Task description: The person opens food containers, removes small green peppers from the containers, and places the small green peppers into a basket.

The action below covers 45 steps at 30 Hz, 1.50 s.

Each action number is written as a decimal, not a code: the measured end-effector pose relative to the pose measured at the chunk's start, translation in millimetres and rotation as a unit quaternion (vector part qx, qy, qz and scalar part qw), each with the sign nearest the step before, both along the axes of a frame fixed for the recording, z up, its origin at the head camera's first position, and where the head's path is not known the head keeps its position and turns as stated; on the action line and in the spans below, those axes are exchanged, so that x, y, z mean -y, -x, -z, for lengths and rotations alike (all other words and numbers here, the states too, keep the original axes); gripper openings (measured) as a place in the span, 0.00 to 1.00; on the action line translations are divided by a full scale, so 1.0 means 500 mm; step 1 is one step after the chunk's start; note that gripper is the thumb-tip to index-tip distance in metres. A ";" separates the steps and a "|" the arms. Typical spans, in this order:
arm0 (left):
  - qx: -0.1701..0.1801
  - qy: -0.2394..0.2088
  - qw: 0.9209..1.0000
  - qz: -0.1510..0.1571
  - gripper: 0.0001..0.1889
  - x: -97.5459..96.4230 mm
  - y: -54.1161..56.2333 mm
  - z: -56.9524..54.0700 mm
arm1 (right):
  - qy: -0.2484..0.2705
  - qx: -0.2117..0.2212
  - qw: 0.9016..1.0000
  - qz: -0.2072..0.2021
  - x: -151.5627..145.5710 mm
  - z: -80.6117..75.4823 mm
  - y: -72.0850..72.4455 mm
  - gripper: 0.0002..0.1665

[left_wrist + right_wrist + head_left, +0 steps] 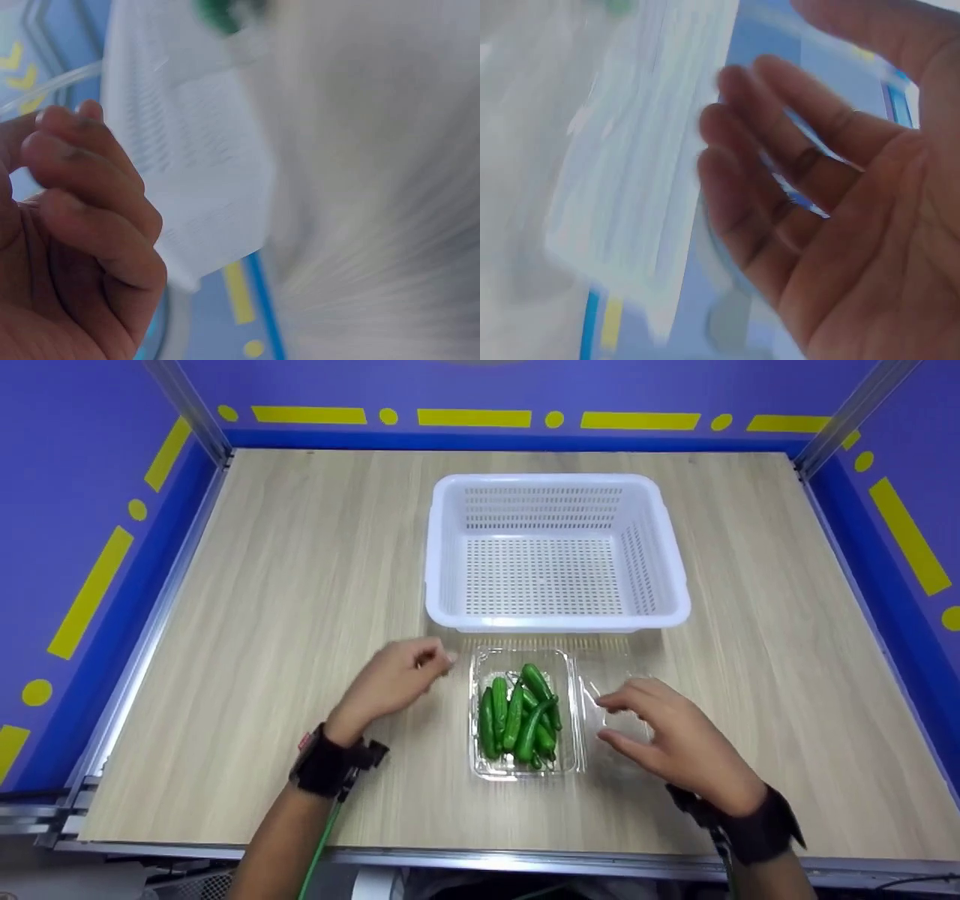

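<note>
I'm watching remotely and seeing the left hand (397, 673) hanging around ten o'clock, fingers loosely curled and unloaded, the right hand (670, 731) at three, released too, with slim glossy green peppers (514, 718) sitting between them in a clear plastic box (491, 663), white perforated rectangular plastic basket (559, 622) at its twelve.

Peppers (514, 716): green, lighter and darker | box (517, 775): colourless, see-through | basket (559, 622): white, rows of slots | table (300, 585): pale beige, streaky wood grain | walls (60, 472): violet-blue, yellow dashes alternating with yellow dots, deeper blue border | bands (322, 765): black | cable (322, 840): bright green | rail (540, 858): silver
</note>
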State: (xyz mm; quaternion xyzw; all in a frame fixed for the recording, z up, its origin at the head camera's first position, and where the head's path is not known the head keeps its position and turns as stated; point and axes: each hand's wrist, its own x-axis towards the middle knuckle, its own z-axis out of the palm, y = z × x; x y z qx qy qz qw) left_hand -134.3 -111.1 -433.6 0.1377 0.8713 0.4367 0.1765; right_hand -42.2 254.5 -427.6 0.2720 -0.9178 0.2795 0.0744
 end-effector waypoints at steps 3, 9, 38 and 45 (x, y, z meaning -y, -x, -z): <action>-0.072 -0.016 0.996 -0.043 0.16 0.005 0.032 -0.037 | -0.044 -0.001 0.998 -0.049 0.035 -0.012 0.042 0.18; -0.188 0.011 0.967 -0.170 0.15 -0.017 0.111 -0.045 | -0.120 0.033 0.989 -0.082 0.094 -0.033 0.106 0.16; 0.041 0.011 0.986 -0.161 0.27 -0.063 0.236 0.012 | -0.214 0.012 0.951 -0.223 0.173 0.023 0.134 0.19; 0.049 0.008 0.986 -0.156 0.25 -0.062 0.243 0.014 | -0.208 -0.007 0.952 -0.226 0.172 0.021 0.134 0.17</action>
